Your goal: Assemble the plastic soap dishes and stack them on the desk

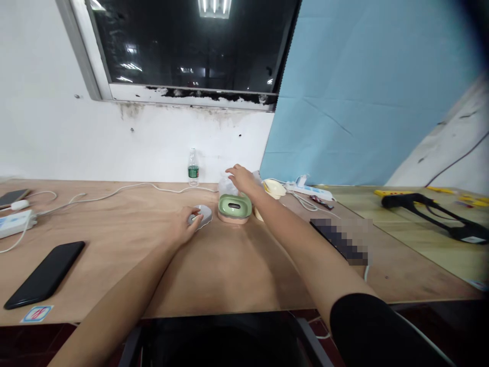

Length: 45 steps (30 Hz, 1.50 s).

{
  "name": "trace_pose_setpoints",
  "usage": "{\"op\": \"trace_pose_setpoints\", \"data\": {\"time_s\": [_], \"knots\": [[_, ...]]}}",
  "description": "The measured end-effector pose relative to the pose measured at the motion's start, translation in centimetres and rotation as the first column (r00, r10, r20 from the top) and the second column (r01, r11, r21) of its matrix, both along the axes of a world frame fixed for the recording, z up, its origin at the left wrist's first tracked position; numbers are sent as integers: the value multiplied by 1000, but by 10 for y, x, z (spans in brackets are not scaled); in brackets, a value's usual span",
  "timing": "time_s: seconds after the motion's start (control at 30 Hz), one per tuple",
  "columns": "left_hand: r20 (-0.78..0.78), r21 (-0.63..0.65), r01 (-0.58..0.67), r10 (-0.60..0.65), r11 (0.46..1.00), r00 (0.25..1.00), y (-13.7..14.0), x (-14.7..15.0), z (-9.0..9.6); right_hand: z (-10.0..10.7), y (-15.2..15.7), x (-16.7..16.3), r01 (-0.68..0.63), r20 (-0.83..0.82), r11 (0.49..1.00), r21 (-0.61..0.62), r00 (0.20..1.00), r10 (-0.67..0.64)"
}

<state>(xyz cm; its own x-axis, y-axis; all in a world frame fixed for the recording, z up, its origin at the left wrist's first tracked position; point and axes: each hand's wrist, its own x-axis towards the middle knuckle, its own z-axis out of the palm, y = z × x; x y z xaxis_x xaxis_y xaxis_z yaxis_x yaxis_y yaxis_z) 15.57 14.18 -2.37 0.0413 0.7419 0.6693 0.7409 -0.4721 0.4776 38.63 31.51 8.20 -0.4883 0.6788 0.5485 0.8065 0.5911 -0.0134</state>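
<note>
The person's two hands work on either side of the green-lidded tissue box, and judging by the reach, the step in hand is to manage the pieces around it. To do this well, the left hand should keep a light, level hold on the white mouse-shaped object, so that it neither slides toward the box nor tips. The right hand would do best to come down on the clear plastic bag from above, with the wrist kept high enough to clear the box's lid, since thin film tends to slip or crumple. A sideways sweep could nudge the box or the cream-coloured bowl-like item to its right.

The white object lies on the surface just left of the box, under the left fingers and thumb, which are closed about its left end. The bag stands directly behind the box, below the right fingers; these are slightly curled and apart, and whether they touch the film cannot be told. The bottle stands farther back, left of the box
</note>
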Motion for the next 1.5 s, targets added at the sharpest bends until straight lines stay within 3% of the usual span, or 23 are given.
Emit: {"op": "trace_pose_setpoints", "data": {"time_s": [0.17, 0.3, 0.43, 0.57, 0.73, 0.87, 1.0, 1.13, 1.23, 1.33, 1.43, 1.5], "knots": [[-83, 41, -21, 24, 999, 996, 3, -2, 1, -6, 13, -4, 18, 140, 996, -83, 990, -6], [-91, 30, -55, 57, 998, 994, 5, -4, -1, -12, 13, -7, 8, 191, 997, -79, 982, 7], [-99, -5, -72, 71, 997, 992, 8, -6, -4, -15, 12, -5, 2, 131, 998, -59, 991, 5], [-159, -66, -170, 158, 983, 975, 13, -10, -11, -13, 4, -2, -26, 48, 999, -36, 998, 28], [-234, -220, -275, 223, 936, 946, 18, -17, -17, -20, -36, -6, -116, -169, 992, 56, 978, 124], [-237, -326, -231, 157, 917, 959, 20, -21, -20, -49, -89, -8, -256, -288, 958, 131, 914, 284], [-236, -318, -221, 149, 922, 960, 20, -21, -22, -84, -126, 3, -431, -253, 894, 124, 857, 449], [-134, -288, -242, 211, 927, 968, 16, -15, -15, -101, -133, 9, -483, -230, 869, 102, 839, 493], [13, -234, -176, 184, 956, 983, 9, -12, -6, -103, -130, 8, -422, -265, 902, 88, 863, 429], [95, -137, 41, -28, 990, 995, 1, -10, 2, -103, -128, 5, -366, -328, 925, 103, 865, 379], [113, -97, 261, -250, 960, 962, -5, -5, 6, -106, -126, 4, -324, -433, 936, 136, 831, 350], [140, -130, 341, -323, 931, 936, -8, -1, 7, -108, -125, 4, -280, -511, 948, 150, 799, 317]]}}
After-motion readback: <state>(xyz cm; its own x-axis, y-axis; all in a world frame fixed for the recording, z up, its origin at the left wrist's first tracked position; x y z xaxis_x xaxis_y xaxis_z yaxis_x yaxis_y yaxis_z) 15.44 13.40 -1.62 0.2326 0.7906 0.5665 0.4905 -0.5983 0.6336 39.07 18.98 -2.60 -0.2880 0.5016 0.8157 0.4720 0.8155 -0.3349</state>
